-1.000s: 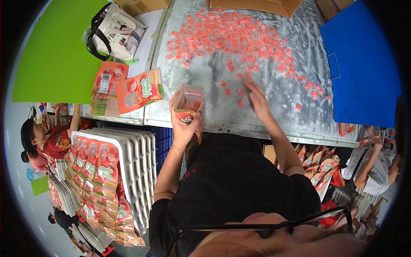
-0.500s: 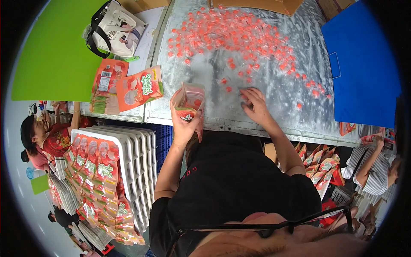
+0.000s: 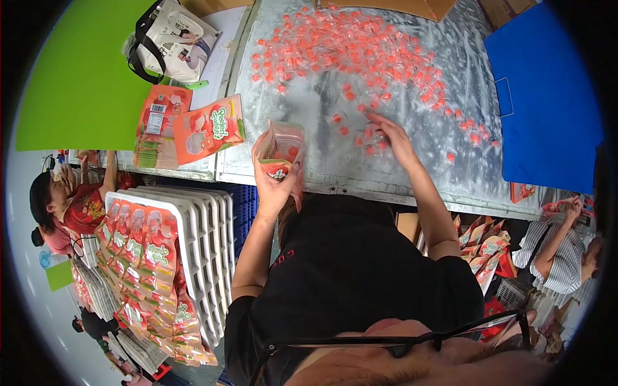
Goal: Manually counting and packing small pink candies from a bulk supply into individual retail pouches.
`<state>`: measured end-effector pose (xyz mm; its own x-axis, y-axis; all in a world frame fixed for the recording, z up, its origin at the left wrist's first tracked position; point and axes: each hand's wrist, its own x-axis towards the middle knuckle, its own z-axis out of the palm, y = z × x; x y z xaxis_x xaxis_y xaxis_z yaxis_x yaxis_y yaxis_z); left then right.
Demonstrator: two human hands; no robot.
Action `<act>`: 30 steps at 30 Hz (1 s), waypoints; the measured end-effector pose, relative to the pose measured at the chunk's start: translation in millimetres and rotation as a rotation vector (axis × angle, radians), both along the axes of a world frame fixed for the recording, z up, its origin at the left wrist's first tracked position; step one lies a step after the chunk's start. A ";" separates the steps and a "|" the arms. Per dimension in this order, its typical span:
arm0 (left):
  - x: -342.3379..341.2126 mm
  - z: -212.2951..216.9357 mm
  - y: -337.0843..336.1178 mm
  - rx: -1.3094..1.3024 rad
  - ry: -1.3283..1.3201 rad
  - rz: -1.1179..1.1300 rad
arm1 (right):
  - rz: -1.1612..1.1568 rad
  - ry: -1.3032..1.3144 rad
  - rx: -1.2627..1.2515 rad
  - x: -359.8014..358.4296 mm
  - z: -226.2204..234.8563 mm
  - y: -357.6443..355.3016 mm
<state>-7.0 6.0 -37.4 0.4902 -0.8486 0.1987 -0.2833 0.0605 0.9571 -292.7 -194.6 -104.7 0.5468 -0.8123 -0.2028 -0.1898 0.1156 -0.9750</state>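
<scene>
My left hand (image 3: 273, 186) grips a red and pink candy pouch (image 3: 286, 138) by its front, near the table's front edge. The pouch's mouth gapes upward, and some red pieces show inside. On the metal tabletop to the right, my right hand (image 3: 394, 136) has its fingers stretched out, bent slightly over a few loose wrapped red candies (image 3: 370, 145). Those candies lie beside and under its fingertips. Farther back spreads a wide heap of the same clear-wrapped candies (image 3: 347, 48).
Flat printed pouches (image 3: 209, 130) lie at left, near a white tote bag (image 3: 187, 48). Stacked white trays (image 3: 209, 244) holding filled pouches stand at lower left. A blue panel (image 3: 544, 96) rises at right; a cardboard box (image 3: 393, 8) sits at the back. Other people work on both sides.
My right hand has moved slightly right and away from me. Several candies now lie beside its fingers, nearer the table's front. My left hand still holds the pouch almost in place.
</scene>
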 end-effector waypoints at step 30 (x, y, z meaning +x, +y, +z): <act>0.9 8.8 -4.9 -0.080 -0.004 -0.046 | 0.497 0.461 -1.011 63.4 27.9 28.8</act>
